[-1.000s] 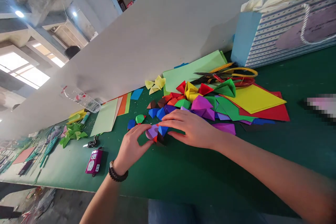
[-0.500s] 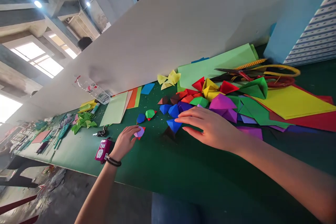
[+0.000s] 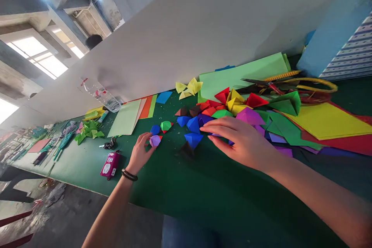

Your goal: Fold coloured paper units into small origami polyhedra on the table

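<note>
My left hand (image 3: 141,152) pinches a small purple-and-red folded paper piece (image 3: 155,140) between thumb and fingers, low over the green table. Just beyond it lie a blue folded piece (image 3: 155,130) and a green-and-red one (image 3: 166,126). My right hand (image 3: 236,139) is open, palm down, with its fingers stretched to the left. Its fingertips are beside a blue folded piece (image 3: 193,124); whether they touch it I cannot tell. A blue piece with a dark one (image 3: 193,139) lies below those fingertips. A purple folded piece (image 3: 250,116) rests behind that hand.
Scissors (image 3: 273,85) and yellow paper sheets (image 3: 340,120) lie at the right. Light green sheets (image 3: 244,75) lean by the grey partition (image 3: 162,46). Leftward are a clear bottle (image 3: 103,97), a magenta case (image 3: 111,165) and keys (image 3: 109,144). A blue box (image 3: 328,38) stands back right.
My left hand has shifted slightly with the purple-and-red piece, which now sits closer to the blue one and is turned. My right hand has moved slightly right relative to the blue pieces, fingers still spread.
</note>
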